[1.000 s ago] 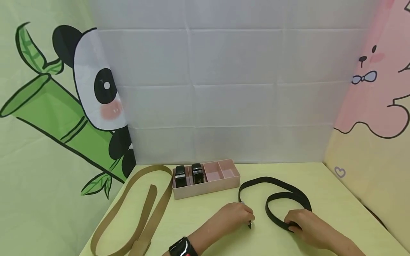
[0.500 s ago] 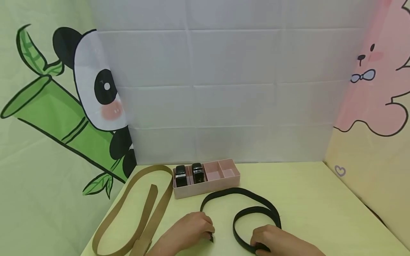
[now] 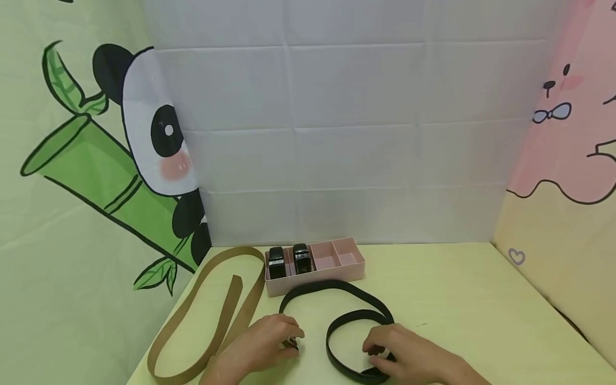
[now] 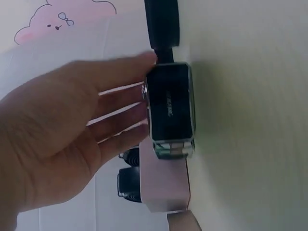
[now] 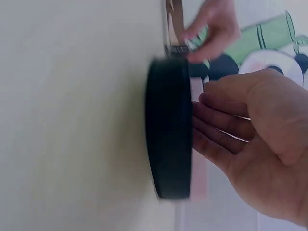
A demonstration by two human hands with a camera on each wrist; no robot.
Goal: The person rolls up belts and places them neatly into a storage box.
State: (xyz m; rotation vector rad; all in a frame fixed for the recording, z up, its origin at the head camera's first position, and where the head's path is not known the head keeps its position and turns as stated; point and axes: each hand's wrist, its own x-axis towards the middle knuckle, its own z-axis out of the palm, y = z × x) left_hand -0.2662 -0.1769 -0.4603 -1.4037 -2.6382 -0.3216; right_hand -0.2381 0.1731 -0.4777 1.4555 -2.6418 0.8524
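Note:
A black belt [image 3: 357, 291] stands on its edge in a loose coil on the table, looping between my hands. My left hand [image 3: 262, 342] is around its buckle, thumb and fingers spread apart with fingertips at the buckle's edge. The left wrist view shows the dark rectangular buckle [image 4: 169, 103] with a shiny metal rim. At the inner coil is my right hand [image 3: 409, 353], thumb and fingers parted. In the right wrist view its straight fingertips are right at the belt's rear edge. A tan belt [image 3: 199, 283] lies looped left of my left hand.
A pink divided box [image 3: 317, 283] stands at the back of the table [image 3: 447, 294], black glossy items [image 3: 301, 259] in its left compartments. The black belt's outer loop passes close in front of it. A pale wall sheet [image 3: 356, 149] rises behind.
Both hands have carried the black belt leftward across the table, toward the box and tan belt. The fingers of both hands have since loosened from the buckle and coil.

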